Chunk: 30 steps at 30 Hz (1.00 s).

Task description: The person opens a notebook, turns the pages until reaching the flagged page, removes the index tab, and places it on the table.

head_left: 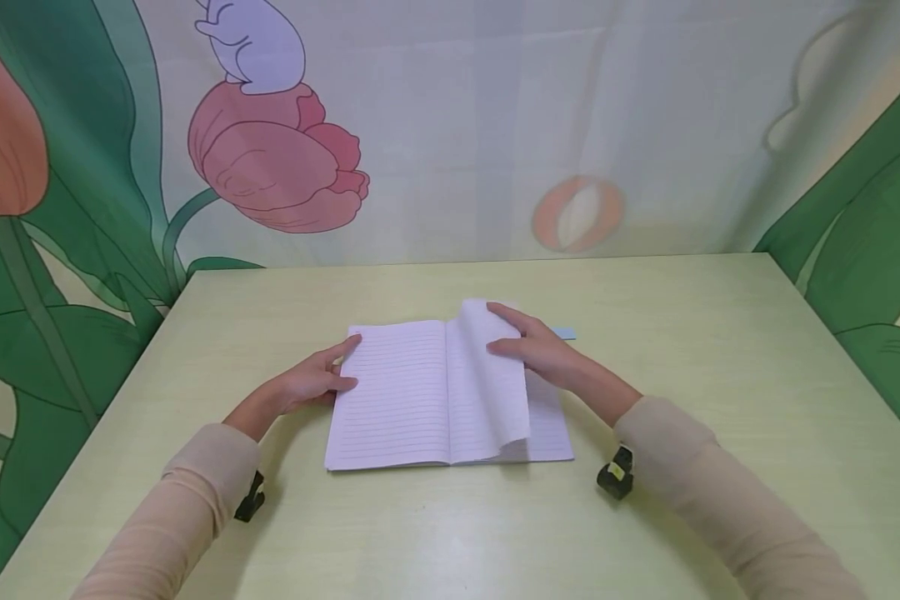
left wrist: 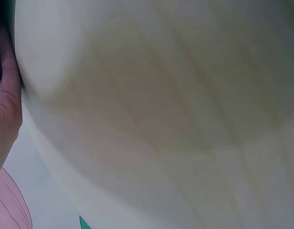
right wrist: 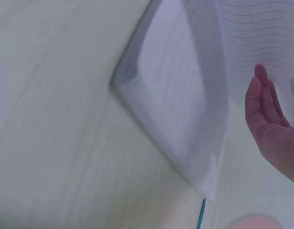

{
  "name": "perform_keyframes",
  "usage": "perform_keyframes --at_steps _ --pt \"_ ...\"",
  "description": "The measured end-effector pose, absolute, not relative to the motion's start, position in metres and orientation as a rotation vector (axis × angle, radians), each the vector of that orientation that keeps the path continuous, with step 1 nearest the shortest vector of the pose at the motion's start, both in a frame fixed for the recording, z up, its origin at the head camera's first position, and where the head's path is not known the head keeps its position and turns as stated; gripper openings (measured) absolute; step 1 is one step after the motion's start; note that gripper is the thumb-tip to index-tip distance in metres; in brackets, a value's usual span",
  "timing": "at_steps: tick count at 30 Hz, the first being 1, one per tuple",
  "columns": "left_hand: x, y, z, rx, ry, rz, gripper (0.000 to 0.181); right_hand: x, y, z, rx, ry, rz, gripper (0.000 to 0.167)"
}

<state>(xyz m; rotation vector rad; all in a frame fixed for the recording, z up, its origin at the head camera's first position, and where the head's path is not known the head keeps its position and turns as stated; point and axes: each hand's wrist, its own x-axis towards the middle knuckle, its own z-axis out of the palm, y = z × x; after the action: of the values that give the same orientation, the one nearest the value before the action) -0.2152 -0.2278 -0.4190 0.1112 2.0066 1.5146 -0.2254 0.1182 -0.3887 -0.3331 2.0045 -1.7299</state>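
Note:
An open lined notebook (head_left: pixel 393 400) lies on the table in the head view. My left hand (head_left: pixel 311 385) holds its left edge, with thumb and forefinger on the left page. In the left wrist view, only part of the left hand (left wrist: pixel 8 95) shows at the edge. My right hand (head_left: pixel 543 350) holds a lifted page (head_left: pixel 487 392) by its outer upper part. This page curves up from the spine over the right-hand pages (head_left: pixel 551 425). In the right wrist view, fingers of the right hand (right wrist: pixel 268 109) extend beneath the curved sheet.
A light blue strip (head_left: pixel 565 333) sticks out past the notebook's upper right, partly hidden by the right hand. The pale wood table (head_left: pixel 435 533) ends at a printed curtain (head_left: pixel 450 133). Each wrist carries a small black camera (head_left: pixel 617 473).

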Motion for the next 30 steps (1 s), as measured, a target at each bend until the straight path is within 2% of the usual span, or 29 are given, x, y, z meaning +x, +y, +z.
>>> perform_keyframes --at_steps 10,20,23,27,30 --pt "-0.216 -0.227 -0.419 0.105 2.018 1.506 0.076 -0.218 0.083 -0.394 -0.513 2.001 -1.685 0.051" --pt "-0.216 -0.226 -0.419 0.104 2.008 1.515 0.076 -0.207 0.057 -0.4 -0.827 2.125 -1.387 0.055" --pt "-0.216 -0.226 -0.42 0.104 2.021 1.498 0.069 -0.203 0.054 -0.4 -0.95 2.109 -1.276 0.053" --pt "-0.217 -0.225 -0.418 0.062 2.049 1.462 0.056 -0.198 0.053 -0.399 -1.081 2.036 -1.122 0.042" --pt "-0.218 -0.223 -0.415 0.004 2.041 1.467 0.063 -0.196 0.053 -0.398 -1.095 1.939 -1.078 0.03"
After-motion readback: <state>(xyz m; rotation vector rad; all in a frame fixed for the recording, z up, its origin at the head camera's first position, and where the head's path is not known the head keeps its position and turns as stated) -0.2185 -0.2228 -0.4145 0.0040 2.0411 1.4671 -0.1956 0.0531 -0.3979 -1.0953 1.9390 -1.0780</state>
